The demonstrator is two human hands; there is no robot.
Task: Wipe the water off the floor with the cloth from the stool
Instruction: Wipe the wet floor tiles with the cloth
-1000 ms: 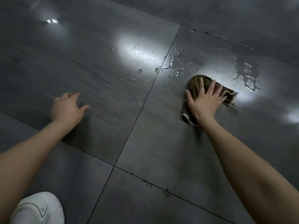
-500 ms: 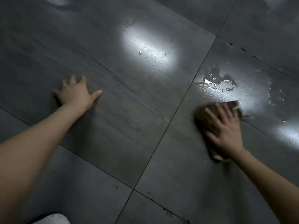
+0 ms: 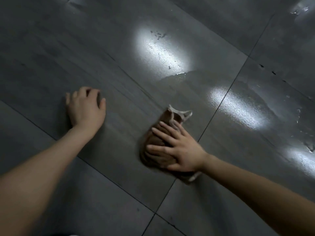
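right hand fingers spread flat on cloth | water film up-right, nearer right hand | left hand fingers curled, bracing floor

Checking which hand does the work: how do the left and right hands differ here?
The right hand lies flat with fingers spread, pressing the brown cloth; the left hand rests on bare floor tile with fingers curled, holding nothing. The right hand sits nearer the wet sheen. Both are bare and palm down.
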